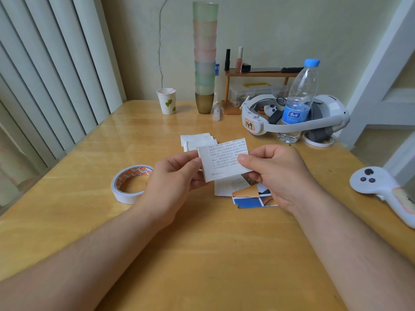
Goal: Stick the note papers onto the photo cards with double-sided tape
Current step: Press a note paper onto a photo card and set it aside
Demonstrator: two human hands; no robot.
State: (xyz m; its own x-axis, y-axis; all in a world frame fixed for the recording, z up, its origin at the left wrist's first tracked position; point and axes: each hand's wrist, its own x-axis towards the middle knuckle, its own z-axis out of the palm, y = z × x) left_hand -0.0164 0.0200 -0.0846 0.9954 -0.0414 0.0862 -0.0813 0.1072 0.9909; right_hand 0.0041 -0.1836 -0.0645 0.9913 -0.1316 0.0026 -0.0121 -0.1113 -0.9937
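We're at the pick-up/align step: our left hand [177, 173] pinches the left edge of a printed note paper [224, 160] and our right hand [276, 176] pinches its right side, holding it clear of the wooden table [202, 254], above the photo cards [251, 198]. Next, probably tape from the double-sided tape roll [131, 184], just left of the left hand; whether the underside is already taped we can't tell. The paper is white, creased, with printed text, and more note papers [195, 140] are stacked behind.

A glossy wooden table [202, 254] meets a pale cracked wall [269, 30] (soft daylight), with vertical blinds [45, 75] lining one side.
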